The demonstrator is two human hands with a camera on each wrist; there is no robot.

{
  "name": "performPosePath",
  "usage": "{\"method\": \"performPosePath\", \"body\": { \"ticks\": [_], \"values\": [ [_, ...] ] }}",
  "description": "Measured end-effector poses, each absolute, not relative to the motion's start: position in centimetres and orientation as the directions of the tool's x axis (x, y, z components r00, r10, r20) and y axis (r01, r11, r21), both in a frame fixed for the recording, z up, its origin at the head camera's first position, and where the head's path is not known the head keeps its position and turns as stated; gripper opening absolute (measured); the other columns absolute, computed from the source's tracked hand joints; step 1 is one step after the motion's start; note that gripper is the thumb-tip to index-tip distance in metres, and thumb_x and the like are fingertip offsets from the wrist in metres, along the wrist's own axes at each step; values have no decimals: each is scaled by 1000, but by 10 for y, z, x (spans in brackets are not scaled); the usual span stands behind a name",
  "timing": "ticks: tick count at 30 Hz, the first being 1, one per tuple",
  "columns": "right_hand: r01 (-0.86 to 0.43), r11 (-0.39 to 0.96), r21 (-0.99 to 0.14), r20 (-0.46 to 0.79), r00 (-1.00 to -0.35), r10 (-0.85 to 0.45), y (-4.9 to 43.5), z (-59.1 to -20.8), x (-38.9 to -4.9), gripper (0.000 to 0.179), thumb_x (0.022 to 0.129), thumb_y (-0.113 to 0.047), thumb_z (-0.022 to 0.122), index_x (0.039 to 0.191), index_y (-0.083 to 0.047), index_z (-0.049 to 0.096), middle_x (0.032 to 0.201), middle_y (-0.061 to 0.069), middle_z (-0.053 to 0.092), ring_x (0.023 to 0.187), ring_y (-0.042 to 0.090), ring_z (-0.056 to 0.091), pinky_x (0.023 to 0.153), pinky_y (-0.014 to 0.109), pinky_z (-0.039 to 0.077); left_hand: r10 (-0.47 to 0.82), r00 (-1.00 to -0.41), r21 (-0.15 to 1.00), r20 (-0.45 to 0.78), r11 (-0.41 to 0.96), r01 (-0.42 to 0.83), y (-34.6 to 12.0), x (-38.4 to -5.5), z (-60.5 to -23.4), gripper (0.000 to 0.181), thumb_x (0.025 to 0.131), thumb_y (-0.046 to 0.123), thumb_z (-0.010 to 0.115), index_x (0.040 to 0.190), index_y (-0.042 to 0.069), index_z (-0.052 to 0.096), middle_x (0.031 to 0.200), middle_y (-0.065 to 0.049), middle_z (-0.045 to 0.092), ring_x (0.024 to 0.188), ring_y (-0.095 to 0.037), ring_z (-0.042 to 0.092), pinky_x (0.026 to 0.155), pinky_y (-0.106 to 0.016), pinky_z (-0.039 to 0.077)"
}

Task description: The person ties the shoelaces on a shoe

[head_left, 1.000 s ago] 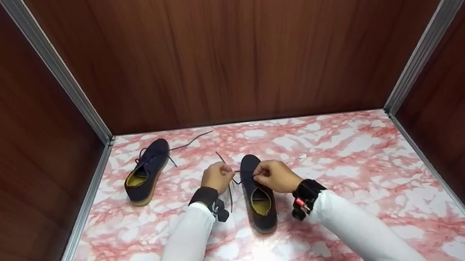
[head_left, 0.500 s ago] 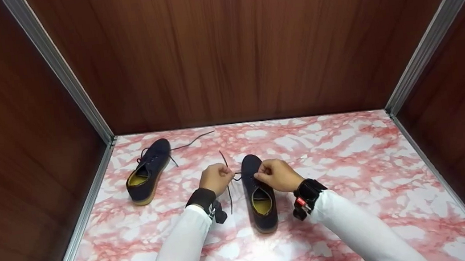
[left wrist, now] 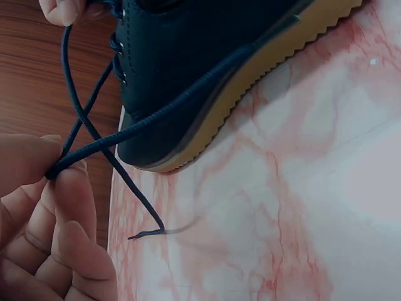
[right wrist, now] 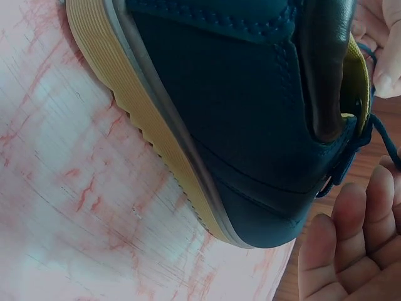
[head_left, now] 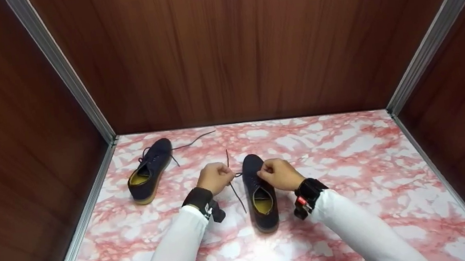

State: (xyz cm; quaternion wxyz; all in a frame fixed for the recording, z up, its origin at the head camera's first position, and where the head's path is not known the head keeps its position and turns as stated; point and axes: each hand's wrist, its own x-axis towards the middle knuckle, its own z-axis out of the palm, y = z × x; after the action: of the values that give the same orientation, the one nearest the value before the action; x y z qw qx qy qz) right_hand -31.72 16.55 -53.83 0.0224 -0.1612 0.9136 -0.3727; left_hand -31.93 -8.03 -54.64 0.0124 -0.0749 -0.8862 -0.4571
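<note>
A dark blue lace-up shoe [head_left: 267,222] with a yellow lining and tan sole stands in the middle of the marbled surface, toe pointing away. My left hand [head_left: 215,178] is just left of it, pinching a folded part of the blue shoelace [left wrist: 125,133] between thumb and fingers. Over the shoe's front, my right hand [head_left: 282,174] pinches another stretch of lace; its fingertips [left wrist: 64,11] show at the top of the left wrist view. Two lace strands cross between the hands. One loose lace end [left wrist: 147,233] hangs beside the toe.
A matching second shoe [head_left: 148,171] stands at the far left, its lace [head_left: 193,141] trailing to the right. Brown wood-grain panels [head_left: 231,50] with metal edge strips [head_left: 66,76] enclose the back and both sides of the marbled surface [head_left: 337,143].
My left hand has drawn slightly left, away from the shoe. The loose lace below it has swung toward the shoe. My right hand keeps almost the same place.
</note>
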Motion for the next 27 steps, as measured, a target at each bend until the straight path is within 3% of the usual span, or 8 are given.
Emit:
{"method": "performPosePath", "body": {
  "ticks": [8, 17, 27],
  "values": [
    [-283, 669, -687, 83, -945, -315, 167, -538, -317, 28, 96, -21, 71, 71, -16, 59, 66, -9, 48, 65, 9, 48, 65, 23, 40, 147, -989, 852, -10, 519, 69, -83, -320, -535, 13, 91, 17, 75, 81, 8, 77, 68, 0, 74, 61, -5, 66, 57, -18, 48],
    [-280, 675, -683, 73, -945, -318, 169, -536, -317, 27, 96, -21, 71, 71, -15, 61, 67, -9, 49, 66, 9, 49, 66, 24, 41, 200, -974, 901, -102, 433, -5, -85, -318, -530, 24, 94, 18, 73, 93, -6, 76, 65, 5, 69, 60, -4, 62, 53, -17, 48],
    [-295, 683, -668, 72, -939, -335, 169, -535, -318, 27, 96, -21, 70, 72, -13, 62, 67, -9, 49, 66, 9, 49, 65, 23, 40, 326, -926, 922, -189, 382, -53, -77, -307, -538, 16, 94, 20, 74, 85, 6, 73, 78, -6, 78, 59, -5, 68, 52, -17, 52]
  ]
}}
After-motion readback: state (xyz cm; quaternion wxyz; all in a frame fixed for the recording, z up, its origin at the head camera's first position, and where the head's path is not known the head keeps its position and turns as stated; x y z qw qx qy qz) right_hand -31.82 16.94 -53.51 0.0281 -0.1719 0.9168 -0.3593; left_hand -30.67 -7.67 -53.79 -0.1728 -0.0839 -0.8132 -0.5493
